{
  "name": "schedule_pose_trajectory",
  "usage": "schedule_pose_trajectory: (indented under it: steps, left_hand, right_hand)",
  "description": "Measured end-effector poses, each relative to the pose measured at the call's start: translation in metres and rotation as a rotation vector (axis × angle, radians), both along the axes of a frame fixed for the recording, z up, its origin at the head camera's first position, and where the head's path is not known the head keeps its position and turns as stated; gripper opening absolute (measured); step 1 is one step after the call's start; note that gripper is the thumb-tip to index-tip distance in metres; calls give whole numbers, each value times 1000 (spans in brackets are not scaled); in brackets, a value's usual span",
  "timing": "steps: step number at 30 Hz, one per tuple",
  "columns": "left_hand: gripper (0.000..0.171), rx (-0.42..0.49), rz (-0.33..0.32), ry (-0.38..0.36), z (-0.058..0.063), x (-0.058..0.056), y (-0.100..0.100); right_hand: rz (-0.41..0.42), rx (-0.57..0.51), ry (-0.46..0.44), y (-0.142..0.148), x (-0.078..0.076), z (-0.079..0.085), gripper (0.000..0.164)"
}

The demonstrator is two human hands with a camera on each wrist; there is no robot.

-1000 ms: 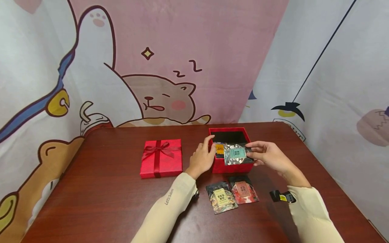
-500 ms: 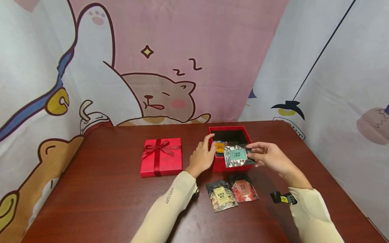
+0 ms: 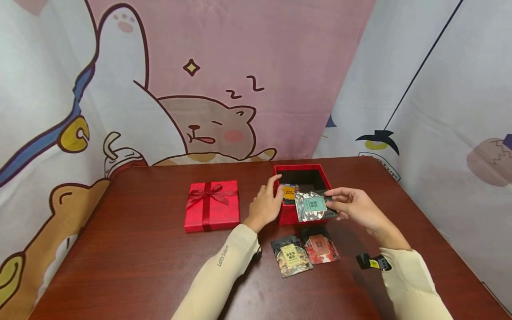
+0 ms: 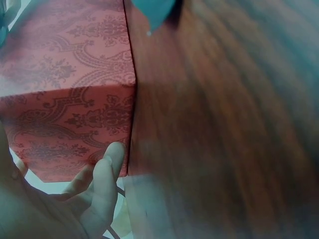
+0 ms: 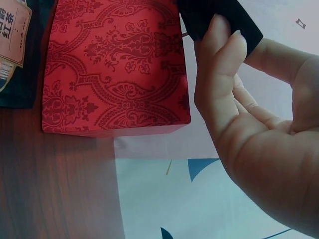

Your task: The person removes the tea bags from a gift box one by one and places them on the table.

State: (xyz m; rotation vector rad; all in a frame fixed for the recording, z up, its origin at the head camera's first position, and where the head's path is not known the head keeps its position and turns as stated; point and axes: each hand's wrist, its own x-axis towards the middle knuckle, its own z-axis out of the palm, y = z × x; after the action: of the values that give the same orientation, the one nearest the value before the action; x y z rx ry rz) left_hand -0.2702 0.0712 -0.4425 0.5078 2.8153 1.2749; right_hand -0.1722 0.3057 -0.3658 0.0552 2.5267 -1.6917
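My right hand [image 3: 356, 208] pinches a flat tea packet with a teal label [image 3: 314, 204] by its dark end. It hangs tilted over the front right of the open red box [image 3: 290, 216]. In the right wrist view the thumb and fingers grip the packet's black end [image 5: 224, 20] beside the box's patterned wall. My left hand [image 3: 264, 205] rests against the box's left side, fingers at the rim; the left wrist view shows its fingers [image 4: 104, 184] along that wall. Inside the dark interior stands a packet with an orange label [image 3: 289, 193].
Two more packets lie before the box, one with a yellow label [image 3: 292, 256] and one with a red label [image 3: 320, 246]. The red lid with a ribbon bow [image 3: 212, 206] sits left on the brown table [image 3: 152, 258]. A printed curtain [image 3: 320, 66] hangs behind.
The packet in my right hand has shifted slightly down and toward the box's front, showing more of the interior. My left hand has stayed at the box's side.
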Motion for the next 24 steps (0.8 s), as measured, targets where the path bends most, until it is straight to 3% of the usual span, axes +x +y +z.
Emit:
schedule_pose_trajectory:
  steps: [24]
  left_hand:
    - [49, -9, 4, -5, 0, -1, 0]
  right_hand:
    - [8, -40, -26, -2, 6, -7, 39]
